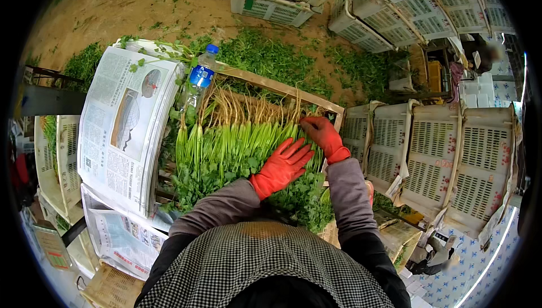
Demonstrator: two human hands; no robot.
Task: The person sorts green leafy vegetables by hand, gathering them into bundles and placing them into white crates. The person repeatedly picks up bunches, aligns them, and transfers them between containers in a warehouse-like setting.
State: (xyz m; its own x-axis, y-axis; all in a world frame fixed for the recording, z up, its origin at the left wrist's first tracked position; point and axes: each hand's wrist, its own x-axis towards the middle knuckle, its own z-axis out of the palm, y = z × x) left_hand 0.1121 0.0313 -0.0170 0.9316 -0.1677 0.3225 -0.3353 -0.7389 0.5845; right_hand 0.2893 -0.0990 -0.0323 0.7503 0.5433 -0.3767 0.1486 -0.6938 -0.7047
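A row of leafy green herbs [241, 138], looking like coriander, lies across a wooden-framed rack [271, 83]. Pale roots [228, 104] point away from me, and the leaves face my body. Wearing a red rubber glove, my left hand [283, 167] rests palm down on stalks and leaves, fingers spread and holding nothing. My right hand [325, 138], gloved the same way, is at the right end of the row. Its bent fingertips touch the root ends there; whether they grip any stalks is hidden.
Left of the herbs lies a newspaper stack [127, 126], beside a plastic bottle [200, 76] with a blue cap. Plastic crates [436, 147] line the right; more crates [275, 5] stand ahead. Loose greens [271, 56] litter the floor beyond the rack. Two people [480, 54] are at far right.
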